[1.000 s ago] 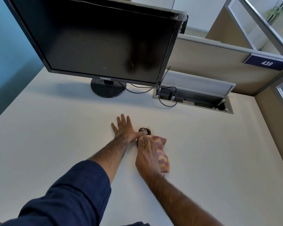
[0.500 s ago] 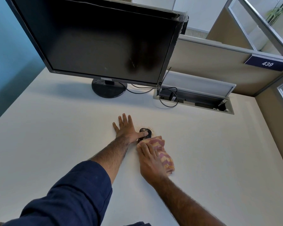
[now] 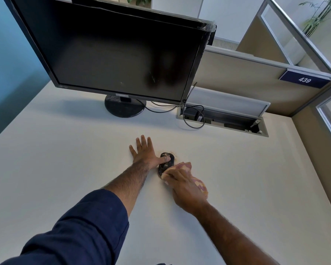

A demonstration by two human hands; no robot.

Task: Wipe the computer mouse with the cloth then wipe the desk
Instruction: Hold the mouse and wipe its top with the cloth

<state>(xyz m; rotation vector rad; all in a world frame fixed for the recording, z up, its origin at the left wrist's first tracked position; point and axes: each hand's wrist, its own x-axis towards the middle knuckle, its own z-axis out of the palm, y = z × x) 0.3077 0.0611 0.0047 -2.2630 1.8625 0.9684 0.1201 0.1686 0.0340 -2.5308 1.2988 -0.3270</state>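
Note:
A small black computer mouse [image 3: 169,159] lies on the white desk [image 3: 65,169], speckled with brownish crumbs. My left hand [image 3: 144,153] rests flat on the desk beside it, fingers spread, with the thumb pressed on top of the mouse. My right hand [image 3: 182,185] grips a bunched pink and yellow patterned cloth [image 3: 198,183] and presses it against the mouse's near right side. Brown dust shows on the desk just past the mouse. The cloth hides the mouse's near end.
A large black monitor [image 3: 118,54] on a round stand [image 3: 125,108] is at the back. Its cable [image 3: 191,119] runs into an open cable hatch [image 3: 225,119] at the back right. Beige partition walls [image 3: 246,83] with a blue "439" sign enclose the desk.
My right hand has slid the cloth a little to the right and back along the mouse's side. My left hand keeps its place with the thumb on the mouse.

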